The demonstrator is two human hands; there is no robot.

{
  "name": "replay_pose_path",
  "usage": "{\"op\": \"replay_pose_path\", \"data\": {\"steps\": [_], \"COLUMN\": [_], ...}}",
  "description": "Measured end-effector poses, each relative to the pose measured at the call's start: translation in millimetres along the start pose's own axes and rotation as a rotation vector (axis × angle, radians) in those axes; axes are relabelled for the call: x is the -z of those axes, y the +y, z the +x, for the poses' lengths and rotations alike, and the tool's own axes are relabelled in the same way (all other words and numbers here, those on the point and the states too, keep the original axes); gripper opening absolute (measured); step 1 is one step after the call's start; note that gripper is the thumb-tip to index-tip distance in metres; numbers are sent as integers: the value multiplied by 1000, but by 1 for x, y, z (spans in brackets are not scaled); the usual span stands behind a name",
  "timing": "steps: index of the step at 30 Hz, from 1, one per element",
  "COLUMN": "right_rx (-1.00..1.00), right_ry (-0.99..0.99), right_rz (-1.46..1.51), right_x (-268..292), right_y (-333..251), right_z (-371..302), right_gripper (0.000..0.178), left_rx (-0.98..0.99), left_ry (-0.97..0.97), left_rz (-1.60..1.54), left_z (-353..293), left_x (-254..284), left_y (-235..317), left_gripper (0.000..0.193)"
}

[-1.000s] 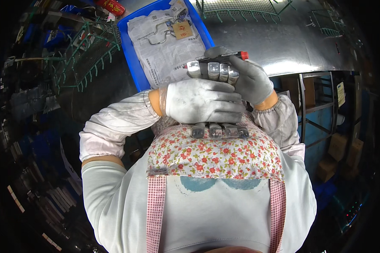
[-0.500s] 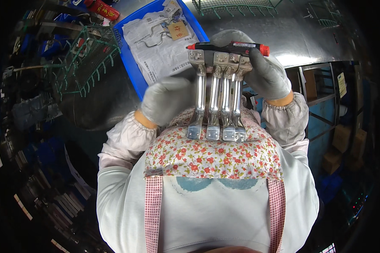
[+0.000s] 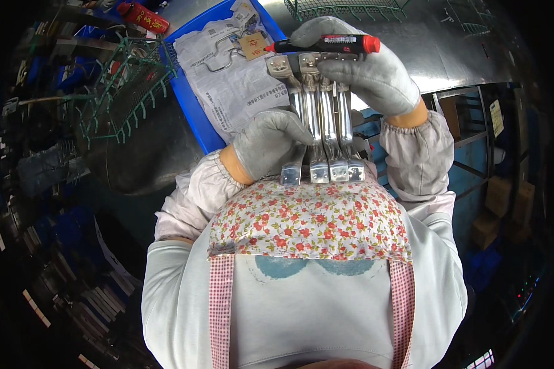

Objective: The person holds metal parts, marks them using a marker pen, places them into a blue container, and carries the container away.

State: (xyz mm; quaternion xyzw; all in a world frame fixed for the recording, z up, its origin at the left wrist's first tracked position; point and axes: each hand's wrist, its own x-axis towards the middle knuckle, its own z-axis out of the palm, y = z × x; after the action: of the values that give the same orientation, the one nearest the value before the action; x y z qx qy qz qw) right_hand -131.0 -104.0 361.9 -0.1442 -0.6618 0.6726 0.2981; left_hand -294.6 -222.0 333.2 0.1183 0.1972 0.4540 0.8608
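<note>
Several shiny metal brackets (image 3: 317, 117), tubular with flattened, drilled ends, stand side by side in front of my chest. My right hand (image 3: 378, 77), in a grey glove, is closed around their far ends, thumb across them. It also holds a black marker (image 3: 323, 44) with a red cap, lying crosswise just beyond the brackets. My left hand (image 3: 268, 141), gloved in grey too, is closed on the leftmost bracket near its lower part, fingertips curled over its tube. That bracket tilts and stands slightly apart from the others at its lower end.
A blue tray (image 3: 188, 114) lined with newspaper (image 3: 228, 92) lies ahead to the left, with a bent wire piece (image 3: 218, 58) and a tan label (image 3: 253, 46) in it. Green wire racks (image 3: 126, 92) stand left and at the back. A red bottle (image 3: 143, 17) lies far left. Shelving stands right.
My left hand has moved right and taken hold of the leftmost bracket. My right hand, brackets and marker have shifted away from my chest; the right thumb now lies over the brackets' ends.
</note>
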Motion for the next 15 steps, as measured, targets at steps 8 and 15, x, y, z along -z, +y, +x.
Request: {"op": "replay_pose_path", "data": {"steps": [8, 15], "right_rx": [771, 849], "right_ry": [-140, -68], "right_rz": [-892, -1043], "right_x": [15, 26], "right_y": [-3, 10], "right_z": [11, 12], "right_gripper": [44, 66], "left_rx": [-122, -119], "left_ry": [20, -4], "left_rz": [121, 60], "left_z": [-10, -16], "left_x": [14, 12], "left_y": [3, 11], "left_gripper": [6, 9]}}
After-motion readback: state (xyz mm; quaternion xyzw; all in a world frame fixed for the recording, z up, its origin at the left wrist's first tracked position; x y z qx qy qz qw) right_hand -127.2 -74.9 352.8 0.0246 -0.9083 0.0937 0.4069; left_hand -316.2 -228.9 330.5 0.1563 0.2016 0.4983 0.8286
